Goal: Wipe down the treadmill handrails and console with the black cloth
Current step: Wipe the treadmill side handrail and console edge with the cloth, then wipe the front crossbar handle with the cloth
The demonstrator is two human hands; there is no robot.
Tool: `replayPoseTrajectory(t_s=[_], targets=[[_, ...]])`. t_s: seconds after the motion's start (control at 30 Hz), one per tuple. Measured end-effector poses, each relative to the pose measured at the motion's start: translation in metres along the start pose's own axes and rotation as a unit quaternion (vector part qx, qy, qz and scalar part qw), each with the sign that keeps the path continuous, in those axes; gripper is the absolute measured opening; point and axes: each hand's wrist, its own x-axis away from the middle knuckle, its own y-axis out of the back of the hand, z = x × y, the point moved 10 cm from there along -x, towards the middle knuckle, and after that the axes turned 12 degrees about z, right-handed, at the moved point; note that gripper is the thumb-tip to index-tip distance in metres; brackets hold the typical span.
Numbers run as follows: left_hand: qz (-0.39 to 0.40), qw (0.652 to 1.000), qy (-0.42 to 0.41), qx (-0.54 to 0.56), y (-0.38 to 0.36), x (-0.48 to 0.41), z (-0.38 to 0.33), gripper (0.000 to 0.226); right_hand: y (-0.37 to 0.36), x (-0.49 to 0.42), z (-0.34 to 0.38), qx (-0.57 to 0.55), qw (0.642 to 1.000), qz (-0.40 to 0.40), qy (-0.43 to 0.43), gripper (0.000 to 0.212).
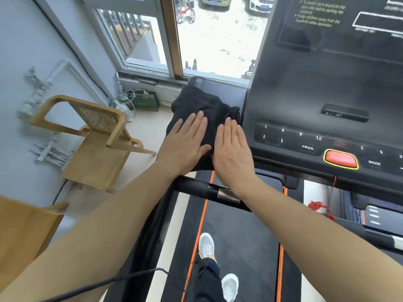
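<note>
View from the head camera, looking down over a treadmill. At the centre of the frame, the black cloth [202, 105] lies bunched on the grey side wing of the console [226, 92], just left of the dark control panel [327, 136]. Both hands rest flat on it, palms down and fingers extended: the left hand [185, 142] covers the cloth's lower left part, the right hand [232, 153] its lower right edge, with the fingertips near the panel's border. Neither hand is closed around the fabric; each presses on it with an open palm.

Below the hands, the black handrail [196, 188] with its metal sensor band [227, 196] crosses the frame under the wrists, apart from the cloth. In the right half of the frame are the numbered keys, the red stop button [340, 159] and the screen [340, 22] at upper right. The belt [239, 236] and the person's shoes appear at the bottom; a wooden chair [96, 138] stands at left.

Progress, as a judgement: the cloth is engaged with the console's left wing only, so the work appears to be at an early or middle stage. No surface shows visible wiping marks, so what is already clean cannot be told. The control panel, the screen and the handrails appear to remain.
</note>
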Motion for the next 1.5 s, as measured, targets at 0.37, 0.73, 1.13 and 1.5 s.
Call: replayPoseTrajectory(t_s=[0.37, 0.73, 1.13, 1.5], targets=[[0.015, 0.997, 0.020, 0.079, -0.027, 0.129, -0.029, 0.065, 0.047, 0.104, 0.006, -0.063, 0.993, -0.039, 0.092, 0.029], [-0.015, 0.996, -0.029, 0.082, -0.006, 0.128, -0.055, 0.083, 0.005, 0.170, -0.027, -0.138, 0.990, 0.013, -0.019, 0.038], [0.209, 0.969, -0.087, -0.103, -0.050, 0.043, -0.069, 0.018, -0.064, 0.049, 0.033, -0.239, 0.916, 0.321, 0.044, 0.028], [0.122, 0.991, -0.050, -0.034, -0.045, 0.051, -0.067, 0.016, -0.045, 0.079, 0.020, -0.130, 0.987, 0.088, 0.031, 0.028]])
